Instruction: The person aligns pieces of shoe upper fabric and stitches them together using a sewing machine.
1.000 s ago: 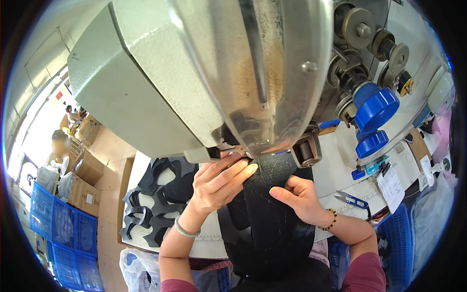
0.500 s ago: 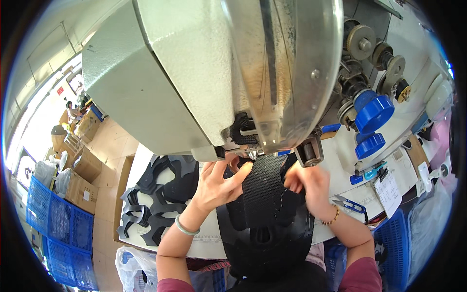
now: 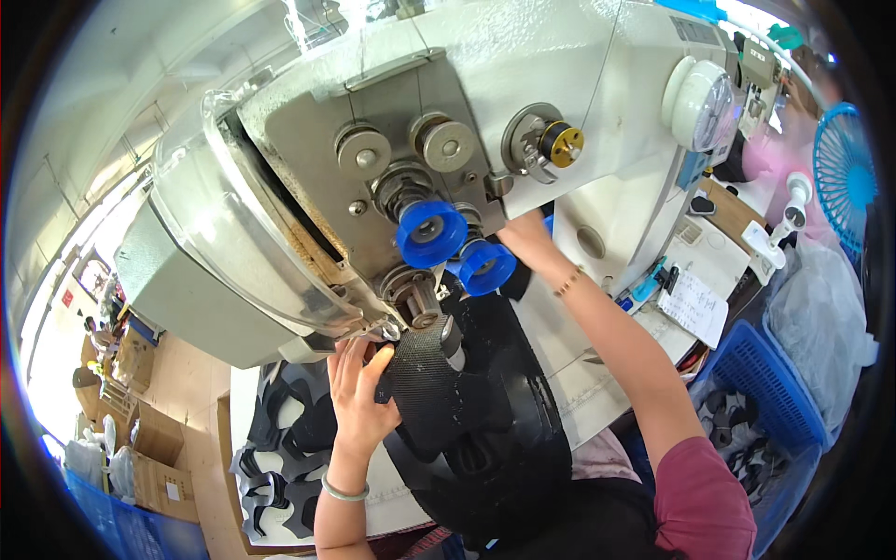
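A black mesh fabric piece [image 3: 420, 378] lies under the needle area of a pale sewing machine [image 3: 280, 187], on top of a larger glossy black moulded piece [image 3: 523, 411]. My left hand [image 3: 359, 397] grips the mesh piece's left edge beside the needle, thumb and fingertips close together. Beyond the machine head, my right hand [image 3: 525, 235] reaches in past the blue tension knobs [image 3: 431, 233]. Its fingers are hidden behind the machine, so what they touch cannot be seen.
Dark cut pieces [image 3: 285, 420] lie on the white table at left. At right are a handwritten notepad [image 3: 693, 306], a blue basket [image 3: 765, 383] and a blue fan [image 3: 845, 173]. Cardboard boxes [image 3: 159, 476] stand on the floor, with a person farther back.
My view has swung right, showing the machine's knobbed face. My right hand has left the mesh piece's right side and gone farther in behind the machine head. The left stays by the needle.
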`<state>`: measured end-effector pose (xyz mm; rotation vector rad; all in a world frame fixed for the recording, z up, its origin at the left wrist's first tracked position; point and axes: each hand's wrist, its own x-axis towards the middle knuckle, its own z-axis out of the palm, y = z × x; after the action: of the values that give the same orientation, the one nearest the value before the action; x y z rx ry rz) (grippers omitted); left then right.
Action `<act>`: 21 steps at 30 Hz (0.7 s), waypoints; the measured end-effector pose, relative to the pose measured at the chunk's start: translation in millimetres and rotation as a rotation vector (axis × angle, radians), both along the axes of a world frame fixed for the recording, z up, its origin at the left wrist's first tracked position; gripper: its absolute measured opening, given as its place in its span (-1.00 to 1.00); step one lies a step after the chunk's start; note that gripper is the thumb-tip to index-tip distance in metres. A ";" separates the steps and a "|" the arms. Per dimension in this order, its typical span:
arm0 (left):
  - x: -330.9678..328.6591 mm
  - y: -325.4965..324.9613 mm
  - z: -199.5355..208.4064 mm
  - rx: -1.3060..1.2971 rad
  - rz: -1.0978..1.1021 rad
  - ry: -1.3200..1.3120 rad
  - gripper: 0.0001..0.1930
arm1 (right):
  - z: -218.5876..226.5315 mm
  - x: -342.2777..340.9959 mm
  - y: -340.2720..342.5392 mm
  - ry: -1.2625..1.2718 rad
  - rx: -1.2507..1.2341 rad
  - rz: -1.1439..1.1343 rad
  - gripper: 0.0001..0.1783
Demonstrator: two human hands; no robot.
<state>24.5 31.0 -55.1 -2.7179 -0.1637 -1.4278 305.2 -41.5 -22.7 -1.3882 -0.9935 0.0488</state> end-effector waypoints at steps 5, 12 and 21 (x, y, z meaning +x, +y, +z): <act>-10.5 7.7 -5.0 -0.575 -0.144 -0.034 -0.58 | 41.7 -45.0 -131.1 0.045 -0.226 0.041 -0.75; -23.5 2.2 -8.2 -1.114 -0.299 -0.259 -0.74 | -2.1 -136.4 -212.7 1.006 -0.178 0.859 -0.44; -186.5 27.5 -63.0 -0.492 1.339 0.317 -0.63 | -39.3 -139.0 -207.1 0.652 -1.134 1.307 -0.48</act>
<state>-162.0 58.5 -118.2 -2.0486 -1.9875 -0.5427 166.3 -248.5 -62.1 -1.2176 -1.1538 2.1472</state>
